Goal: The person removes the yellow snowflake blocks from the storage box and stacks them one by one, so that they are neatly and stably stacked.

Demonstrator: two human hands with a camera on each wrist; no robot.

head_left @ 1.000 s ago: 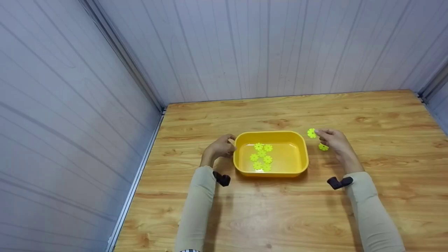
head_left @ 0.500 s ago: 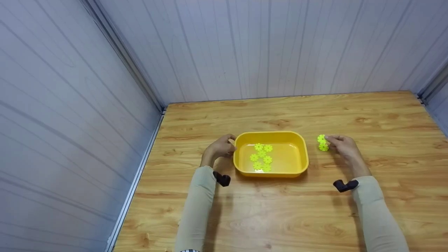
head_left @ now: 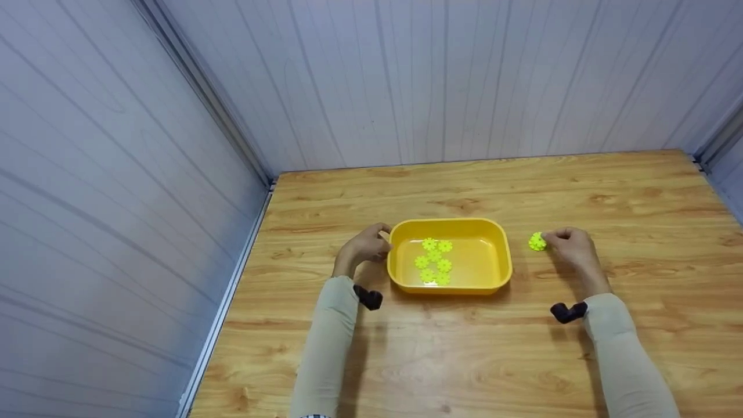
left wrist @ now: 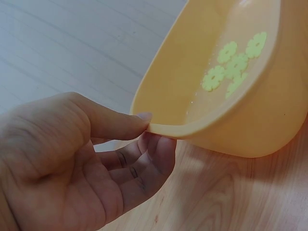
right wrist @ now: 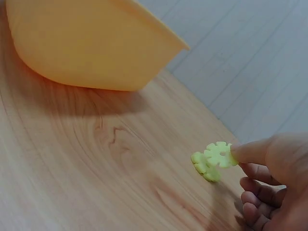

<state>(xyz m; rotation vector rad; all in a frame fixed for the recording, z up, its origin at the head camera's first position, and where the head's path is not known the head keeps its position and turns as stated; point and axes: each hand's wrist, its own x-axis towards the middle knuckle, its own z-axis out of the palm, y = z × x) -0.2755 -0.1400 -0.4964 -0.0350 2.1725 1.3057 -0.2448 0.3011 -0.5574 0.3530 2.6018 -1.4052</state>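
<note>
A yellow plastic basin (head_left: 487, 261) stands on the wooden table. My left hand (head_left: 367, 245) grips its left rim, thumb over the edge and fingers beneath, as the left wrist view shows. Several flower-shaped yellow-green discs (head_left: 434, 255) lie on the basin floor, toward its left half. Right of the basin, my right hand (head_left: 573, 248) pinches one such disc (right wrist: 221, 154) between thumb and forefinger. Under the pinched disc, small yellow-green flower discs (right wrist: 199, 163) form a low stack on the table. How many are in the stack I cannot tell.
The wooden table (head_left: 418, 348) reaches to a pale panelled wall (head_left: 406, 81) at the back. Another panelled wall (head_left: 116, 203) rises along the left side. A black wrist camera (head_left: 368, 297) sits at the left sleeve and another black camera (head_left: 567, 312) at the right.
My right hand has moved right and slightly toward me with the pinched disc, bringing it over the discs on the table. The left hand and basin have stayed in place.
</note>
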